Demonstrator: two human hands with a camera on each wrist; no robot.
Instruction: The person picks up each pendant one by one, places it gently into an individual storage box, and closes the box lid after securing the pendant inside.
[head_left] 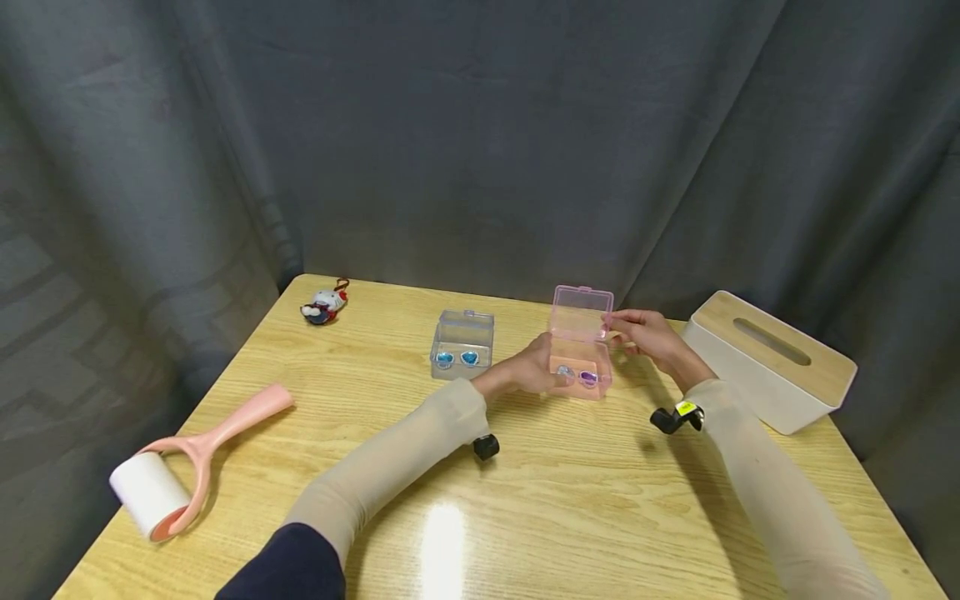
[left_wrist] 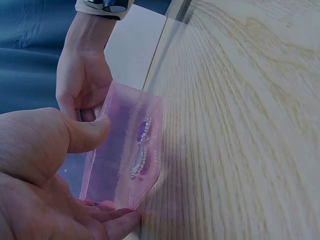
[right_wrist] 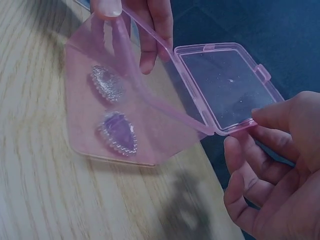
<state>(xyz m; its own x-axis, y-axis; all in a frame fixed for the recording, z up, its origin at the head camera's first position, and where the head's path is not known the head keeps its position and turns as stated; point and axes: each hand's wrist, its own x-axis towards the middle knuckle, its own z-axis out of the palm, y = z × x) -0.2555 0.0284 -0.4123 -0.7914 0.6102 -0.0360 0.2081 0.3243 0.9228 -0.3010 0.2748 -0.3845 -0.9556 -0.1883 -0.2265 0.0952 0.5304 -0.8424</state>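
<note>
A transparent pink box (head_left: 592, 357) stands with its hinged lid (right_wrist: 220, 85) raised. Inside lie a purple gem ornament (right_wrist: 119, 131) and a clear one (right_wrist: 106, 82), both with beaded edges. My left hand (head_left: 528, 368) grips the box from its left side, thumb over the front wall and fingers along the outside. On the other side, my right hand (head_left: 651, 337) pinches the lid's edge between thumb and fingertips. To the left of my left hand, a clear greyish box (head_left: 448, 371), lid up, holds two blue gem ornaments (head_left: 469, 357).
A white tissue box (head_left: 750, 375) with a wooden top stands by my right forearm. At the left lie a pink-handled lint roller (head_left: 202, 446) and, farther back, a small plush charm (head_left: 327, 304). A grey curtain (head_left: 480, 150) hangs behind the table (head_left: 570, 500).
</note>
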